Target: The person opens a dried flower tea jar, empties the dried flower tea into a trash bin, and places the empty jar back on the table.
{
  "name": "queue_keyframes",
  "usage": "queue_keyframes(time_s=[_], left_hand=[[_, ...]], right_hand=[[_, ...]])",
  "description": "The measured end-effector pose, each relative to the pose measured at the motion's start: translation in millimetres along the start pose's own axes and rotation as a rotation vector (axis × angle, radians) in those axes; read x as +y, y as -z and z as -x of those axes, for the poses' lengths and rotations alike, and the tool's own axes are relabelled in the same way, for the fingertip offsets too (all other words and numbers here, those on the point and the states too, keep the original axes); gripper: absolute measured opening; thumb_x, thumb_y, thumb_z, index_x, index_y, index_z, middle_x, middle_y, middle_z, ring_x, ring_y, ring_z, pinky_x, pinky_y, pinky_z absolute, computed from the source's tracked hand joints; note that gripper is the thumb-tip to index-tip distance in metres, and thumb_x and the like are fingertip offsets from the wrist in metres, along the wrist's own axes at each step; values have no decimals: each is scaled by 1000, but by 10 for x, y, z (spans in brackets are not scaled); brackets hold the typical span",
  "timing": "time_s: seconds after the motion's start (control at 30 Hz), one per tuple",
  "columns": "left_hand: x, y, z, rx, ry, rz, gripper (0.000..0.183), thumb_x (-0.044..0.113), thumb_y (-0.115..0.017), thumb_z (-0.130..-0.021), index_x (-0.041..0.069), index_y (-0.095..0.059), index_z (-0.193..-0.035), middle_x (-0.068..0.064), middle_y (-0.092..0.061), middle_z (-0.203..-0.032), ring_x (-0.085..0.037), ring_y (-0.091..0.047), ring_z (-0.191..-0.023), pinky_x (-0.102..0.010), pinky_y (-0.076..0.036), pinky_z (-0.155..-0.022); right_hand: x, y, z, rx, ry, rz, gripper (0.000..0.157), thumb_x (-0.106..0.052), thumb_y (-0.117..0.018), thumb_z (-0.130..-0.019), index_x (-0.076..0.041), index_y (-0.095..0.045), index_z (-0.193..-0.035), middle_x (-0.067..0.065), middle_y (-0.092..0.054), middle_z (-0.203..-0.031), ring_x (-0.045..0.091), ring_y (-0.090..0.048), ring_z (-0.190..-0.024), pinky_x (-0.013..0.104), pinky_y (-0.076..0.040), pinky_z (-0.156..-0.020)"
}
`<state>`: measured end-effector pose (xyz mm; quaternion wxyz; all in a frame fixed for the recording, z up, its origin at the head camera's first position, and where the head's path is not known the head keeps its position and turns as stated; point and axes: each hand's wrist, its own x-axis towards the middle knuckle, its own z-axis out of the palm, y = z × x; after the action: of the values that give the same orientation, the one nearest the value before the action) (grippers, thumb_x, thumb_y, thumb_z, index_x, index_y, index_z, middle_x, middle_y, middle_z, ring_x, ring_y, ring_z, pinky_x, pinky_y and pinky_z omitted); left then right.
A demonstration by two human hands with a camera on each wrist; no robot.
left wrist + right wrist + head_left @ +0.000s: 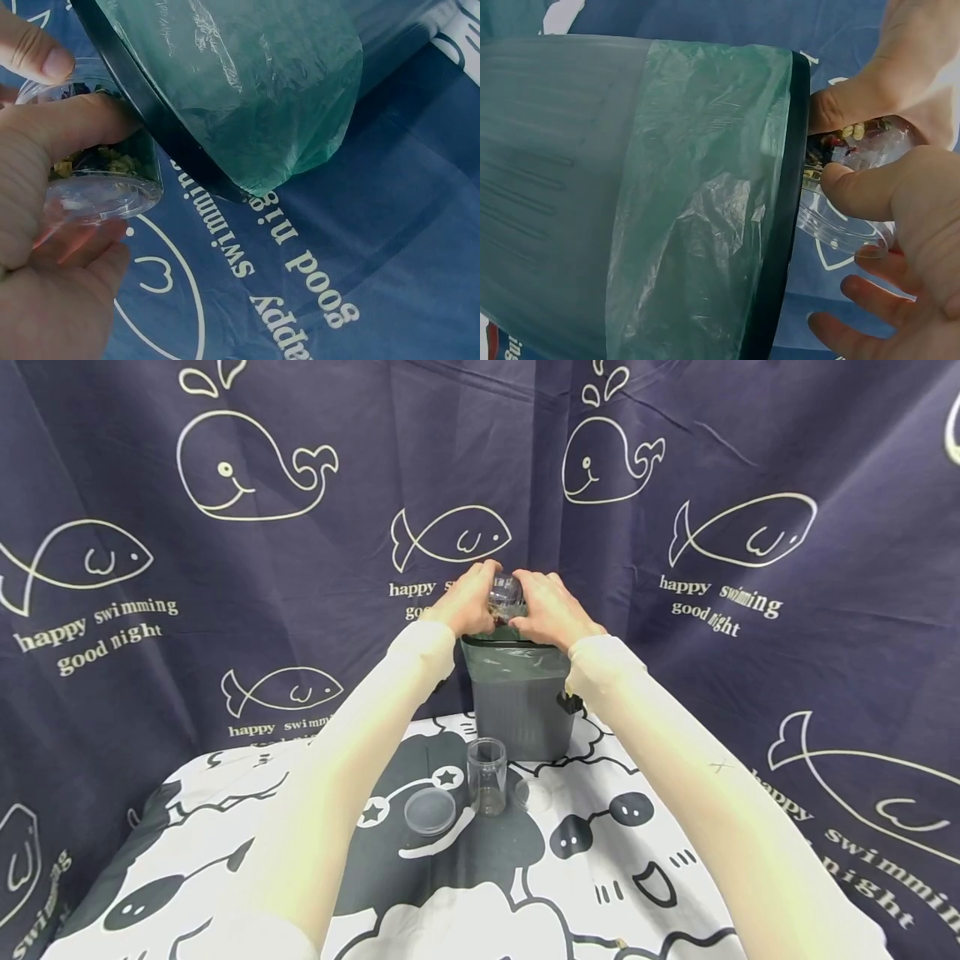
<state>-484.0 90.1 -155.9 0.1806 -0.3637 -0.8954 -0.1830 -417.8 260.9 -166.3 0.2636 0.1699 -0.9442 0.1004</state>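
Both hands hold a clear plastic jar (506, 587) above the mouth of a grey bin (521, 718). In the left wrist view, dried mixed bits (112, 160), dark and yellow, show inside the jar, close to the bin's black rim (161, 112). My left hand (471, 600) grips the jar from the left, thumb and fingers round it. From the other side my right hand (553, 610) holds it, its thumb against the wall in the right wrist view. The jar's base faces up; its opening is hidden behind the rim.
A green plastic bag (517, 664) lines the bin. In front of the bin stands a second clear jar (487, 781), between a round lid (430, 812) and a clear disc (534, 795). A patterned cloth (442, 918) covers the table; a dark blue curtain (465, 452) hangs behind.
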Motion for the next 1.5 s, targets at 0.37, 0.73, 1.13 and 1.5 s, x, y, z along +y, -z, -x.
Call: queue_keyframes(time_s=[0.37,0.73,1.13,1.5], left_hand=[[-89,-15,7,-37,4,120,117,6,-95,-65,8,-28,-161,-18,-45,-153,-31,-50,-133,-40,-38,-116],[-44,20,-13,-81,26,140,115,11,-94,-72,12,-24,-164,-16,-40,-159,-31,-44,-142,-41,-35,-119],[-31,15,-15,-131,-14,148,110,8,-87,-80,11,-19,-166,-12,-29,-168,-29,-30,-154,-40,-28,-124],[-14,39,-18,-149,-53,189,104,2,-79,-81,8,-19,-165,-12,-27,-169,-27,-28,-155,-40,-22,-126]], right_hand=[[-3,5,-44,-107,-72,-47,77,-16,-75,-90,3,-35,-153,24,-49,-150,44,-43,-139,49,-32,-119],[100,6,-25,-122,-104,-146,78,-21,-74,-93,4,-34,-155,24,-49,-151,40,-51,-136,48,-40,-114],[181,-27,-4,-137,-120,-158,78,-27,-72,-95,3,-34,-155,25,-51,-148,40,-52,-135,49,-39,-114],[179,-12,21,-171,-165,-193,76,-32,-68,-97,1,-33,-156,24,-50,-151,40,-50,-138,49,-38,-115]])
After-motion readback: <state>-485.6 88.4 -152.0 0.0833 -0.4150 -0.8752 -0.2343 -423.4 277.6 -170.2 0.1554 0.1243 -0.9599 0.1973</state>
